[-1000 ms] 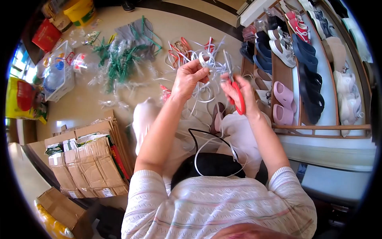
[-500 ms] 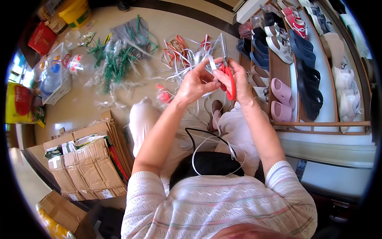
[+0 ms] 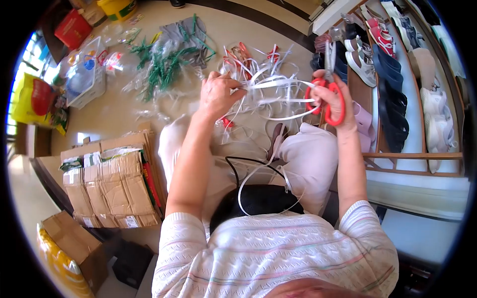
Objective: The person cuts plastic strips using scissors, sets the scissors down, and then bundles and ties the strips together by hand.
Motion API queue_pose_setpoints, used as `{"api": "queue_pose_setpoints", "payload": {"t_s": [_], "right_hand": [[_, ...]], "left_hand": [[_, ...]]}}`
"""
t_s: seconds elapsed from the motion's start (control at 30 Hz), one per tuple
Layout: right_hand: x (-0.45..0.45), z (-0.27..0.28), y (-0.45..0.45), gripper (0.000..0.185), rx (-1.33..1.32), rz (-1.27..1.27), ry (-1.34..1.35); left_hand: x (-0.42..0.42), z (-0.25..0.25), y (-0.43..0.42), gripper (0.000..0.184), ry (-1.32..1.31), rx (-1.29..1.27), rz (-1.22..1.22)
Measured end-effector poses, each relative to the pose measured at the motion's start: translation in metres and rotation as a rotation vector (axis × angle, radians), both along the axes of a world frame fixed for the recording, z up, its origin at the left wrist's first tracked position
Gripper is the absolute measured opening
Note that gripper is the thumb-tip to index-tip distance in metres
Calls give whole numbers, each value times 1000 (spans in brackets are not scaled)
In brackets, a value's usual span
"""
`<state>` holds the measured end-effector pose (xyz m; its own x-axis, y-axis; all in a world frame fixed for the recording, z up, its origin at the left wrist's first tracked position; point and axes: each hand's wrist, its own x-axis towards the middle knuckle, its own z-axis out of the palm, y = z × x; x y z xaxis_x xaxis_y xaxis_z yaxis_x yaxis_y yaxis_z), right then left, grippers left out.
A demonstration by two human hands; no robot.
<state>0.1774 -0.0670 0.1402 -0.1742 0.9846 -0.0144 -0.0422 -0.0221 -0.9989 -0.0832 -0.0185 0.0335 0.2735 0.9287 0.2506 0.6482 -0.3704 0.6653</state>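
My right hand [image 3: 334,99] grips red-handled scissors [image 3: 329,60], their blades pointing away from me. A white plastic strap [image 3: 284,82] stretches from this hand toward my left hand [image 3: 216,95], whose fingertips are pinched at its other end. More white strips hang and curl between both hands, some blurred. Beyond them a tangled heap of white and red strips [image 3: 244,57] lies on the floor. One loose white strap [image 3: 242,191] loops over the black bag [image 3: 263,198] on my lap.
Green strings [image 3: 166,69] and clear plastic lie left of the heap. Farther left stand a white basket [image 3: 94,82] of bottles, a red box [image 3: 73,30] and a yellow bucket [image 3: 118,9]. Folded cardboard [image 3: 112,191] is at my left, a shoe rack [image 3: 397,155] at my right.
My hands have moved apart, the left leftward and the right rightward with the scissors. The white strap now spans the gap between them. The view has shifted slightly.
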Motion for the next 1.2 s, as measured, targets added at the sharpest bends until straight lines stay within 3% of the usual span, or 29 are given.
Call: {"api": "queue_pose_setpoints", "payload": {"t_s": [0.1, 0.2, 0.23, 0.33, 0.37, 0.47, 0.5, 0.53, 0.57, 0.7, 0.87, 0.97, 1.07, 1.13, 1.2], "right_hand": [[8, 2, -4, 29, 1, -2, -92], [9, -5, -5, 30, -41, 49, -147], [12, -5, -3, 31, -48, 49, -142], [28, 1, -2, 30, -35, -11, -91], [34, 1, -1, 29, -18, -38, -129], [37, 12, -9, 27, 29, -99, -292], [41, 10, -11, 28, 29, -123, -285], [46, 7, -11, 28, 46, -136, -270], [47, 9, -11, 29, 41, -140, -284], [53, 13, -19, 30, 46, -124, -245], [55, 29, -38, 30, 98, -111, -192], [52, 40, -51, 28, 147, -108, -253], [39, 48, -67, 24, 78, -132, -253], [31, 39, -73, 23, 145, -126, -394], [16, 29, -78, 24, 114, -113, -419]], "left_hand": [[-27, 10, -5, 17, -96, 49, 46], [-48, 10, -13, 18, -12, 175, 130], [-56, 14, -15, 18, 68, 161, 168], [-75, 12, -10, 18, -48, 141, 193], [-78, 18, -10, 17, -93, -71, 211], [-93, 3, -2, 14, -639, -439, 11], [-93, 12, -6, 11, -735, -414, -64], [-95, 25, -12, 11, -663, -456, -58], [-96, 19, -10, 13, -893, -552, -179], [-96, 21, -12, 17, -1098, -548, -334], [-80, 8, -8, 18, -506, -250, 244], [-72, -14, -1, 17, -334, 72, 271], [-59, -34, 2, 14, -97, 127, 321], [-41, -32, -9, 13, 136, 94, 289], [-24, -31, -24, 16, -90, 320, 261]]}}
